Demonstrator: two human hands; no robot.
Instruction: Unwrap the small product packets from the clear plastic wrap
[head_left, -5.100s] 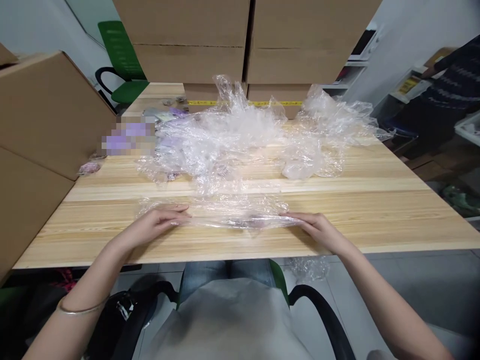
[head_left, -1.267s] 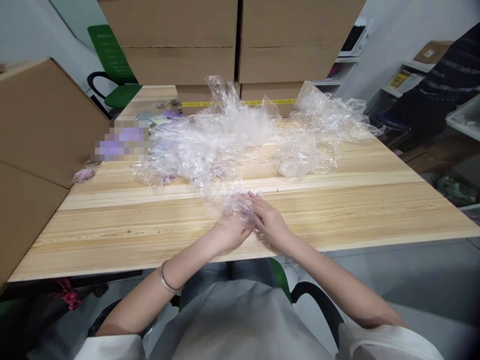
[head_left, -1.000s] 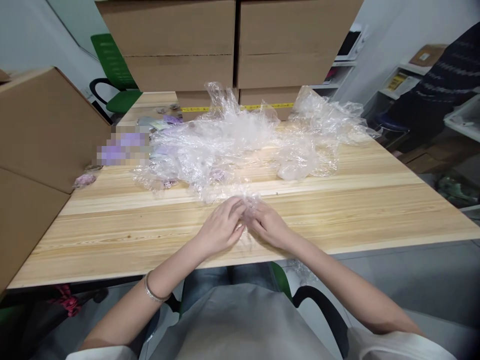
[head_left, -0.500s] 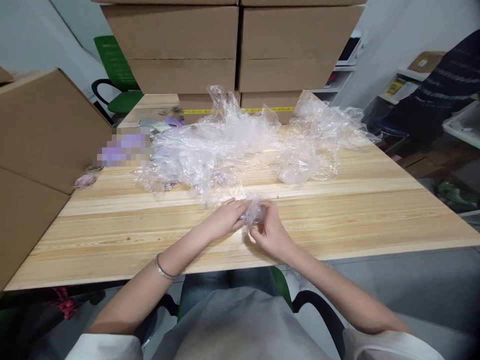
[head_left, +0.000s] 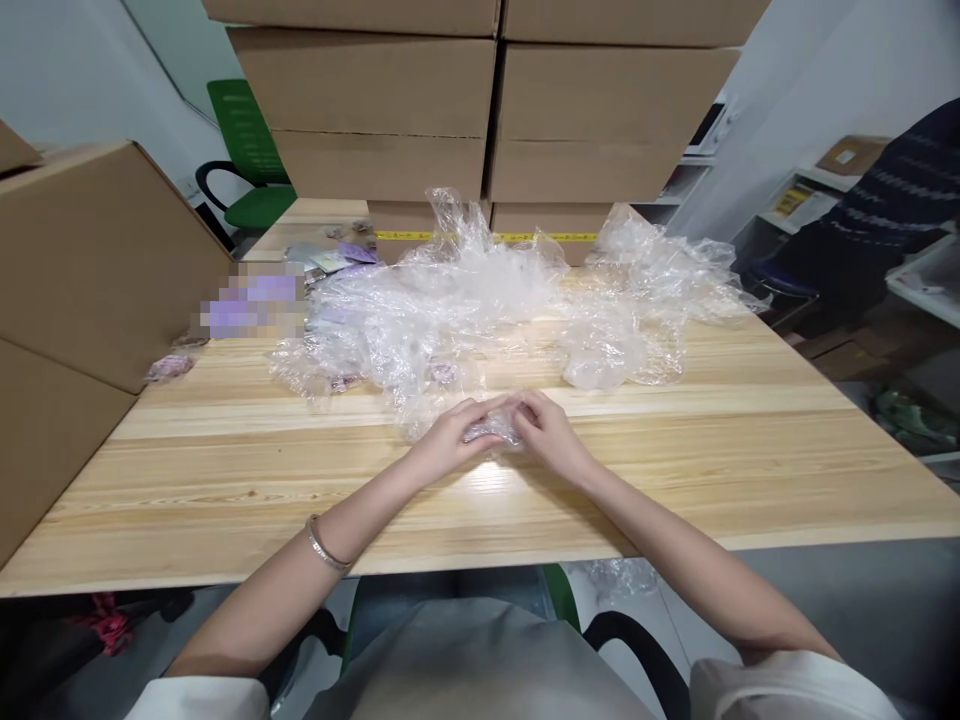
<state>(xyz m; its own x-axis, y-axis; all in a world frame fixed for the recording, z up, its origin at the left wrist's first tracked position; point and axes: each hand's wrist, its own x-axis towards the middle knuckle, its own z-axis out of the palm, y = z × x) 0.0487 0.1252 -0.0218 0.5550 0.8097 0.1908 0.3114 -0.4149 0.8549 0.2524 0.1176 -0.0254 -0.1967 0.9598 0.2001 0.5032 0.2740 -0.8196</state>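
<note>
Between my two hands, just above the wooden table (head_left: 337,510), is a small crumpled clear plastic bag (head_left: 495,428). What lies inside it, if anything, I cannot make out. My left hand (head_left: 456,435) grips its left side, thumb in front and fingers behind. On the right, my right hand (head_left: 546,428) pinches the bag's other end with bent fingers. Just beyond both hands spreads a large heap of loose clear plastic bags (head_left: 450,290), with a few small pinkish packets (head_left: 441,373) among them.
Cardboard boxes (head_left: 390,95) are stacked at the table's far side, and another large box (head_left: 90,270) stands at the left. Purple and pale packets (head_left: 356,252) lie behind the heap. A green chair (head_left: 247,150) is at the back left. A person's patterned sleeve (head_left: 900,190) shows at the right.
My right hand has turned inward and closed more tightly on the bag, and my left thumb now lies along its front. The view has tipped up slightly.
</note>
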